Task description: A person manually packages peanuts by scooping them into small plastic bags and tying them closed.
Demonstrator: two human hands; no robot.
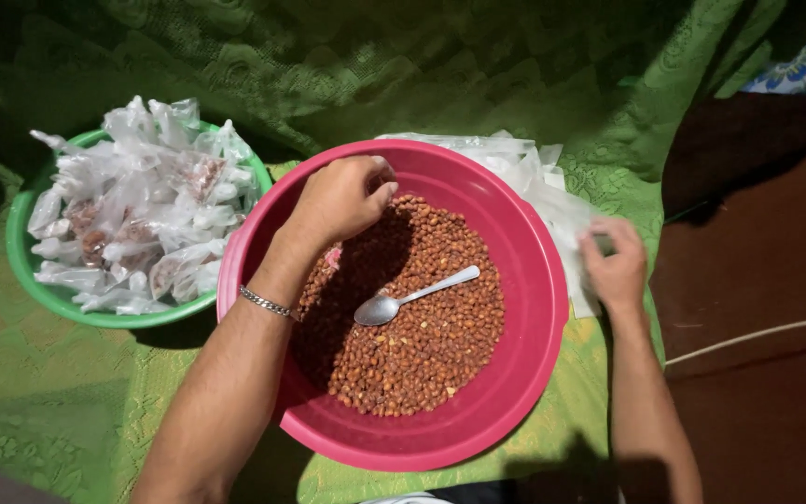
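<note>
Head view, left to right: 1 green bowl (25, 266) of filled clear bags (137, 210) lies left of the left hand (340, 198). Left hand hovers loosely curled, grasping nothing visible, over peanuts (422, 345) in the pink basin (534, 280); 1 metal spoon (412, 297) lies just below-right of it. Right hand (616, 266) pinches the empty plastic bags (552, 201) beside the basin's right rim.
</note>
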